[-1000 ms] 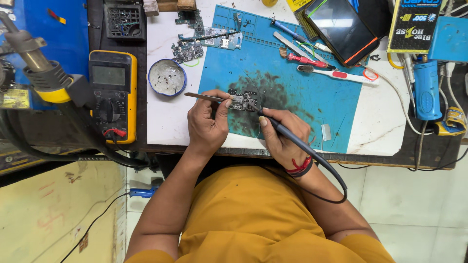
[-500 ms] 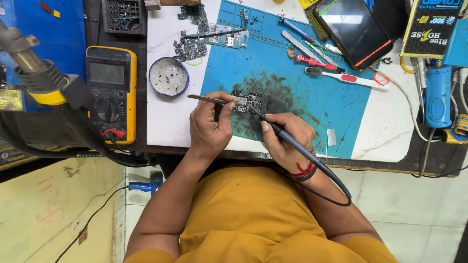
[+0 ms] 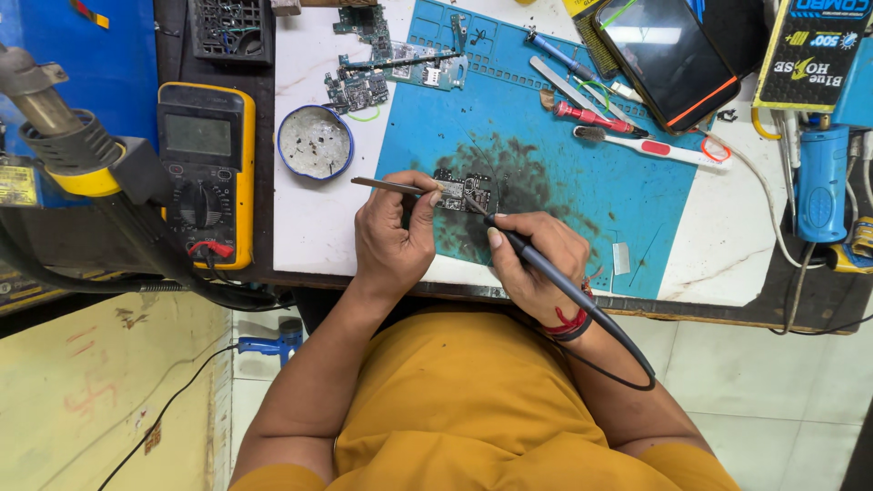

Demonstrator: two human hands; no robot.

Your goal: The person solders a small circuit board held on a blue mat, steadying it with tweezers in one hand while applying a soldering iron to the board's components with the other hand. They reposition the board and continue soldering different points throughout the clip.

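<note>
Blue mat [image 3: 582, 182] under us, scorched black in the middle, and on that dark patch lies the small board [image 3: 464, 191] we are working. Our left hand [image 3: 391, 241] pinches tweezers [image 3: 391, 186] between thumb and fingers, the fingers curled close, the tips lying towards the board's left edge. Our right hand [image 3: 536, 264] grips the soldering iron [image 3: 509, 241] like a pen, fingers wrapped narrow about its black handle, the tip down at the board's lower right corner. Its cable loops back past our wrist and off the bench edge.

To do this well, we judge that both wrists should rest on the bench so only the fingers move. We should keep the tweezers steady so the board cannot skate on the mat, and bring the iron in at a low slant so the tip meets one joint only. We cannot tell from here whether the tip is touching metal or hovering just above; the parts are too small. Brief contact is safer than a long dwell, since neighbouring parts sit close.

Near the left hand stands a round tin [image 3: 315, 142], and beyond it a yellow meter [image 3: 205, 173]. More boards [image 3: 391, 64] lie at the mat's top, with a brush [image 3: 646, 145] and a phone [image 3: 668, 59] to the right, well apart from the work. We should mind the cable, lest it drag the hand.
</note>
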